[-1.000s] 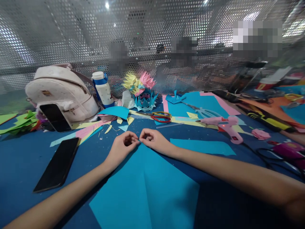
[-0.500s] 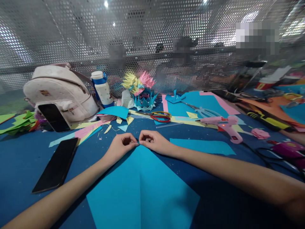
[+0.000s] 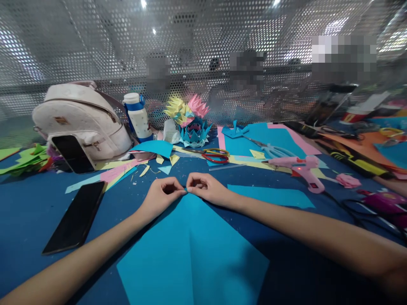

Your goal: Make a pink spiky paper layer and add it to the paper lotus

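Observation:
A large blue sheet of paper (image 3: pixel 193 250) lies in front of me, with a crease down its middle and a pointed far end. My left hand (image 3: pixel 163 194) pinches the left side of that tip between thumb and fingers. Close beside it, my right hand (image 3: pixel 205 187) is closed on the tip's right side. Both sets of fingertips nearly touch. Right of my hands lies a blue paper strip (image 3: pixel 270 196). Beyond them are red and yellow scissors (image 3: pixel 216 155) and small paper scraps.
A black phone (image 3: pixel 76 217) lies at left, before a white backpack (image 3: pixel 82 120) and a bottle (image 3: pixel 138 118). Folded paper flowers (image 3: pixel 193 131) stand at the back. At right are a pink glue gun (image 3: pixel 310 169), its cable, light blue scissors (image 3: pixel 276 149) and another person's arm (image 3: pixel 389 185).
Both hands keep their pinch at the paper's tip. The near part of the blue sheet and its crease have shifted slightly right; the view has moved a little.

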Motion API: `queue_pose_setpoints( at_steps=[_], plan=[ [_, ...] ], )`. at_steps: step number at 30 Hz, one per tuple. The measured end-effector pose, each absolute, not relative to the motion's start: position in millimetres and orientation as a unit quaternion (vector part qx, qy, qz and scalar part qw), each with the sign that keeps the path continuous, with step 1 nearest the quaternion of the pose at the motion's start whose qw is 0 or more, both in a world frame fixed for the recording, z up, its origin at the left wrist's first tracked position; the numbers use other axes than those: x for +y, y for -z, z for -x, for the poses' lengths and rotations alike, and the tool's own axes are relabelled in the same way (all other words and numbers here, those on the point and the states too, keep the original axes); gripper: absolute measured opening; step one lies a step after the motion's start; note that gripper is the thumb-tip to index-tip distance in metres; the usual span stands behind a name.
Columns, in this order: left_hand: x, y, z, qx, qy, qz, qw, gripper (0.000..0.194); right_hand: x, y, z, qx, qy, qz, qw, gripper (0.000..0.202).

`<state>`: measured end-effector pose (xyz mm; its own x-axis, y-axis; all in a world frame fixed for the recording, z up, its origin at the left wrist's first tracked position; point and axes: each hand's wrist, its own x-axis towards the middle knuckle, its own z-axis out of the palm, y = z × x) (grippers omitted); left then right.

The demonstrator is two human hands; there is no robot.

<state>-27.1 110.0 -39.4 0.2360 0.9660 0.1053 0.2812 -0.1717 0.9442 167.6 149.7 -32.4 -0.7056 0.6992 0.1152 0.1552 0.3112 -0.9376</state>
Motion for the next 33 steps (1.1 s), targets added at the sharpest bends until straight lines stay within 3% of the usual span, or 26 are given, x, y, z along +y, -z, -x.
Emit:
queue_pose_setpoints(
  at_steps=[19,22,26,29,33],
  plan=[
    [115.4,42.3,26.6,0.456,-0.418,-0.631,0.468,0.017,149.0,38.8,-167.2,-0.772,-0.471,0.314,0.289,0.016],
    [119.6,40.5,31.9,0.454,-0.371,-0.647,0.487,0.025,152.9,38.2,-167.7,-0.744,-0.489,0.317,0.326,0.018],
    [126.4,29.5,46.2,0.425,-0.217,-0.666,0.574,0.027,157.1,35.0,-168.8,-0.693,-0.526,0.334,0.362,0.024],
    [130.2,15.9,56.0,0.449,-0.189,-0.673,0.557,0.034,158.4,32.2,-170.7,-0.676,-0.583,0.330,0.306,0.034],
    [134.8,-9.5,70.4,0.514,-0.266,-0.685,0.444,0.039,159.1,28.9,-175.8,-0.672,-0.643,0.313,0.192,0.043]
  ],
)
